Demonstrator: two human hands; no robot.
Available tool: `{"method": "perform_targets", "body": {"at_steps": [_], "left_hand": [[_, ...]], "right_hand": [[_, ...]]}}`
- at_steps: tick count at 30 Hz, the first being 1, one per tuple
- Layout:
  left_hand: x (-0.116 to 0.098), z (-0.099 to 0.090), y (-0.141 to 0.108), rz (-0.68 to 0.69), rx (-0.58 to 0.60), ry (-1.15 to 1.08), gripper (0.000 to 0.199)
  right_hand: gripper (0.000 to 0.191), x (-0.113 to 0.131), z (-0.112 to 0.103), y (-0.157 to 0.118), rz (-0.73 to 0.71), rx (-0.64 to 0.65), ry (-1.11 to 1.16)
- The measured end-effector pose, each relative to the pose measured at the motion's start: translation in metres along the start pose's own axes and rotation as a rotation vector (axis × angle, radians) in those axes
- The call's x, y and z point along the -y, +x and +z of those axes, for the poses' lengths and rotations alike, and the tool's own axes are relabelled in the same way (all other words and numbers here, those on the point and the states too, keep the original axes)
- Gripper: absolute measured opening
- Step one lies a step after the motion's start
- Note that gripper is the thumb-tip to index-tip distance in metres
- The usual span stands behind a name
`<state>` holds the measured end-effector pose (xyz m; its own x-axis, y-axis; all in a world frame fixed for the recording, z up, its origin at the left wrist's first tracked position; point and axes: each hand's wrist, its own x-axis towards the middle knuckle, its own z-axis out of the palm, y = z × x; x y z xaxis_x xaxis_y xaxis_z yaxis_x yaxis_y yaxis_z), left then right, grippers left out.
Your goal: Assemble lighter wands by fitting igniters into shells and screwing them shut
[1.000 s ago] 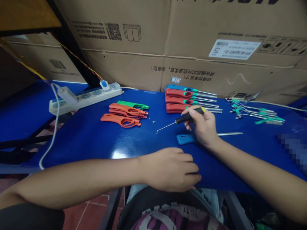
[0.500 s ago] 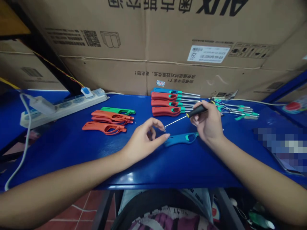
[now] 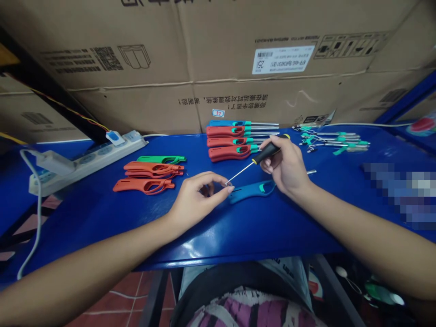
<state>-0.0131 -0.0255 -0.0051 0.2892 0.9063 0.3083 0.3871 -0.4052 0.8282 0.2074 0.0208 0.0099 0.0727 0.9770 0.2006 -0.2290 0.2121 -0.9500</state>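
My right hand (image 3: 289, 165) is closed around the black handle of a screwdriver (image 3: 267, 152), whose thin shaft slants down to the left. At its tip, the thumb and forefinger of my left hand (image 3: 192, 200) are pinched together. Whatever small thing sits between those fingertips is too small to make out. Under the screwdriver, a blue gas lighter (image 3: 250, 191) with a green trigger lies on the table. Its handle end is just right of my left fingertips, and my right hand partly hides its metal tube.
Several red lighters (image 3: 229, 153) and a blue one (image 3: 225, 123) lie in a row behind. Orange handle shells (image 3: 141, 185) and a green shell (image 3: 160, 159) lie left. Wired metal tubes (image 3: 340, 144) lie right. A power strip (image 3: 91, 156) and cardboard (image 3: 218, 59) border the table (image 3: 136, 231).
My left thumb and forefinger have closed together at the screwdriver's tip. The screwdriver is tilted more steeply. The whole view has shifted slightly.
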Motion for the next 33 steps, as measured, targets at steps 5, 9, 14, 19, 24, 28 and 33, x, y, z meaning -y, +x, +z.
{"method": "perform_targets", "body": {"at_steps": [5, 9, 14, 19, 24, 28, 33], "left_hand": [[0.0013, 0.0001, 0.0, 0.027, -0.014, 0.01, 0.015], [0.0011, 0.0006, -0.0003, 0.042, -0.029, -0.004, 0.015], [-0.0006, 0.0001, -0.0008, 0.032, -0.048, -0.028, 0.013], [0.0001, 0.0003, 0.0, 0.044, -0.06, -0.036, 0.011], [0.0004, 0.0006, 0.0, 0.055, -0.059, -0.037, 0.011], [-0.0002, 0.0011, 0.0002, 0.073, -0.062, -0.046, 0.012], [0.0007, 0.0016, 0.0, 0.052, -0.043, -0.042, 0.013]], "right_hand": [[0.033, 0.0009, -0.0007, 0.0014, 0.01, -0.008, 0.057], [0.033, 0.0041, 0.0007, 0.0006, 0.019, -0.021, 0.089], [0.03, 0.0061, 0.0005, 0.0013, 0.041, -0.022, 0.133], [0.03, 0.0051, 0.0008, 0.0016, 0.066, -0.023, 0.143], [0.031, 0.0038, 0.0011, 0.0011, 0.07, -0.007, 0.145], [0.034, 0.003, 0.0013, 0.0001, 0.05, 0.003, 0.125], [0.035, 0.0053, 0.0019, -0.0025, -0.011, 0.016, 0.063]]}}
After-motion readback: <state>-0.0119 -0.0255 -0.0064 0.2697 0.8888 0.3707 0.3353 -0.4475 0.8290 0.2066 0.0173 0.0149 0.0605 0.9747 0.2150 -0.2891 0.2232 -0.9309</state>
